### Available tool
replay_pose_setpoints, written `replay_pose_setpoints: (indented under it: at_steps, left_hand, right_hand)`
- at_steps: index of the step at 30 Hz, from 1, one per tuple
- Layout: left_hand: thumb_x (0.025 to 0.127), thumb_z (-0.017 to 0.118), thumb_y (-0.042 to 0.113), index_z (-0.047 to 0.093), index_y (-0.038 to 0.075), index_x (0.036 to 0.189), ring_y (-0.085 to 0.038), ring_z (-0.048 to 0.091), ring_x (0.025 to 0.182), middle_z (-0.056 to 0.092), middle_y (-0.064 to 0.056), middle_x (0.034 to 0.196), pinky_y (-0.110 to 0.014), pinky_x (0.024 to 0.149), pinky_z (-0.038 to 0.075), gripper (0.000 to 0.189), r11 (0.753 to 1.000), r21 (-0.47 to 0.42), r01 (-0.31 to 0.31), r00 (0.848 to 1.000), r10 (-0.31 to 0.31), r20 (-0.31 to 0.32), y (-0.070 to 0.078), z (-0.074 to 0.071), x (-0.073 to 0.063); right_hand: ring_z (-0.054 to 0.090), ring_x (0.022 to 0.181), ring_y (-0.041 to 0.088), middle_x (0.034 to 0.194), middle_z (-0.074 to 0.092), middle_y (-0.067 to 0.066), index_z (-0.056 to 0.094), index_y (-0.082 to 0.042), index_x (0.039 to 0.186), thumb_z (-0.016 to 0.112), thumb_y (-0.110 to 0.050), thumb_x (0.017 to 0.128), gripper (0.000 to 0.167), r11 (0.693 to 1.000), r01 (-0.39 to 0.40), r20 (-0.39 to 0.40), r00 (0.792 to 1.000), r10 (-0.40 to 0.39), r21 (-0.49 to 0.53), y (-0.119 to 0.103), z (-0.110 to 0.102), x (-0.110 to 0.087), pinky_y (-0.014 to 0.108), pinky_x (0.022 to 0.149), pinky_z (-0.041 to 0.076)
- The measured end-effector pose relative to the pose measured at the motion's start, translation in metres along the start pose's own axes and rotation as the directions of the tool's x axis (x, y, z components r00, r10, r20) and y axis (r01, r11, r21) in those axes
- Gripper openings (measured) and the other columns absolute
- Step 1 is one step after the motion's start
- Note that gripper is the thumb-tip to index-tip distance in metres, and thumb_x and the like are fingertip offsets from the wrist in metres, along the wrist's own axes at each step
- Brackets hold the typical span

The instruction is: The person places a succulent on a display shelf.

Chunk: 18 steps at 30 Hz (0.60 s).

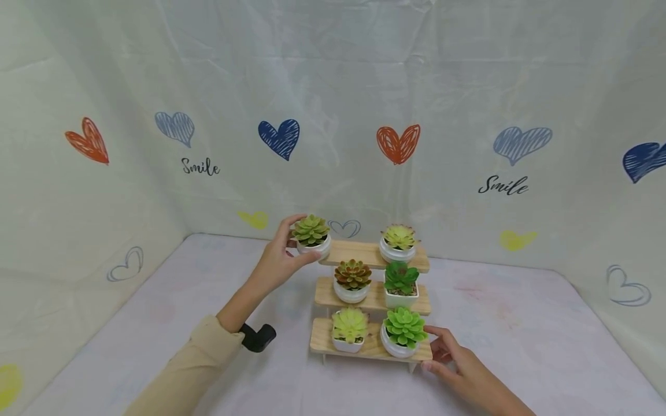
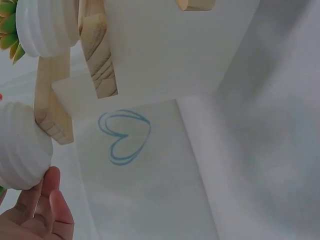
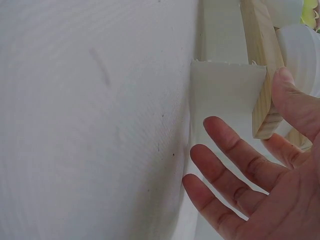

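My left hand (image 1: 283, 254) grips a potted succulent (image 1: 310, 231) in a round white pot, with thumb and fingers about its sides, at the left end of the top shelf of a three-tier wooden plant stand (image 1: 356, 252). In the left wrist view, fingertips lie against the white pot (image 2: 22, 145), which overlaps the end of the board. My right hand (image 1: 460, 364) holds the right end of the lowest shelf, beside a bright green succulent (image 1: 404, 330). Seen from the right wrist, thumb and index finger pinch the wooden board (image 3: 265, 100), and the other fingers (image 3: 225, 180) spread apart.
A yellow-green succulent (image 1: 399, 238) stands at the top right. The middle shelf carries a reddish-brown succulent (image 1: 352, 274) and a dark green one (image 1: 401, 278); a pale green one (image 1: 350, 326) sits lower left. Behind the pale tabletop (image 1: 520, 323) hangs a heart-printed curtain (image 1: 333, 86).
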<state>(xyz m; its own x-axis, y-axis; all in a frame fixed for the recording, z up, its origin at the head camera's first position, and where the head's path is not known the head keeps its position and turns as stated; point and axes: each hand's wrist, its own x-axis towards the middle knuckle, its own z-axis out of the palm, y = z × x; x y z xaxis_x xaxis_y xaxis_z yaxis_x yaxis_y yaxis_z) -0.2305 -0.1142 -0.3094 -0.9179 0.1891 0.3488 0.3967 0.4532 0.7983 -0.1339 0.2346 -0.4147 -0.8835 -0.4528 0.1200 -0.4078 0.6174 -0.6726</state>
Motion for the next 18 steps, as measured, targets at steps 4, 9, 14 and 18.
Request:
replay_pose_setpoints:
  at_steps: [4, 9, 14, 18]
  left_hand:
    - [0.081, 0.073, 0.021, 0.03, 0.019, 0.142, -0.027, 0.054, 0.099, 0.054, -0.017, 0.123, -0.028, 0.068, 0.046, 0.075, 1.0, 0.009, -0.004, 0.999, 0.004, 0.033, 0.003, 0.0, 0.003]
    - [0.081, 0.073, 0.027, 0.03, 0.023, 0.142, -0.028, 0.054, 0.105, 0.05, -0.014, 0.131, -0.03, 0.074, 0.047, 0.076, 0.999, 0.043, -0.004, 0.997, 0.001, 0.073, 0.009, 0.005, 0.009]
    - [0.081, 0.073, 0.027, 0.03, 0.022, 0.143, -0.027, 0.055, 0.106, 0.049, -0.014, 0.133, -0.038, 0.085, 0.048, 0.076, 0.999, 0.055, -0.004, 0.995, -0.002, 0.099, 0.012, 0.009, 0.013]
    - [0.081, 0.072, 0.028, 0.029, 0.02, 0.143, -0.029, 0.055, 0.106, 0.048, -0.015, 0.134, -0.043, 0.091, 0.046, 0.076, 0.997, 0.078, -0.021, 0.993, 0.012, 0.115, 0.015, 0.012, 0.015]
  right_hand:
    - [0.054, 0.08, -0.005, 0.091, 0.058, -0.001, 0.031, 0.001, 0.132, 0.058, -0.023, 0.092, 0.054, 1.0, 0.003, -0.007, 1.0, -0.003, -0.008, 0.0, 0.0, 0.0, 0.022, 0.064, 0.048]
    - [0.054, 0.079, -0.004, 0.092, 0.058, 0.0, 0.031, 0.001, 0.133, 0.058, -0.023, 0.092, 0.054, 1.0, -0.008, -0.008, 1.0, 0.008, -0.007, 0.0, -0.001, 0.0, 0.023, 0.064, 0.048]
    - [0.053, 0.079, -0.005, 0.092, 0.059, 0.0, 0.031, 0.001, 0.132, 0.058, -0.023, 0.092, 0.053, 1.0, 0.001, -0.012, 1.0, -0.001, -0.004, 0.0, 0.0, 0.0, 0.023, 0.063, 0.048]
    - [0.052, 0.079, -0.006, 0.091, 0.058, -0.001, 0.032, 0.0, 0.132, 0.058, -0.023, 0.092, 0.053, 1.0, 0.0, -0.017, 1.0, 0.0, -0.008, -0.001, 0.0, 0.0, 0.022, 0.062, 0.047]
